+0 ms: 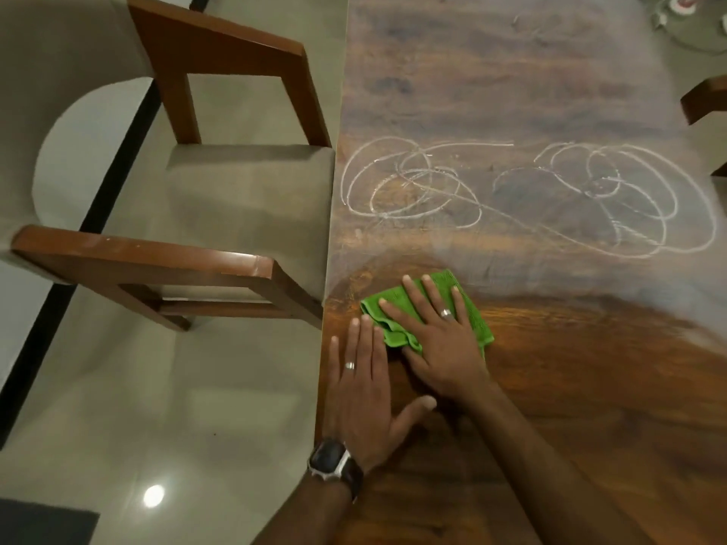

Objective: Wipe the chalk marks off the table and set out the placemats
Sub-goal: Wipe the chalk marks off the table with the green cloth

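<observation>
Nearest the camera, the left hand (364, 381) lies flat on the counter (570, 407), palm down, fingers (356, 340) straight and close together with the thumb spread; its fingertips sit just beside the near edge of the green cloth (468, 308). It grips nothing and seems to steady the body. The right hand (436, 340) presses flat on the cloth, fingers (413, 293) spread apart across it, not curled around it.

The cloth is bunched at its left side. Smoothing that fold would give it a wider face for the wiping stroke. The wood around it shows no chalk; a greyish haze begins just beyond.

Farther out, the chalk marks (409, 182) are intact: a tangle of loops near the counter's left edge and a larger tangle (629, 198) to the right, joined by a line. Pushing the cloth forward with even palm pressure, in overlapping passes from the left tangle across, should lift the chalk without smearing it. A chair (220, 190) stands beside the left edge. No placemats show.
</observation>
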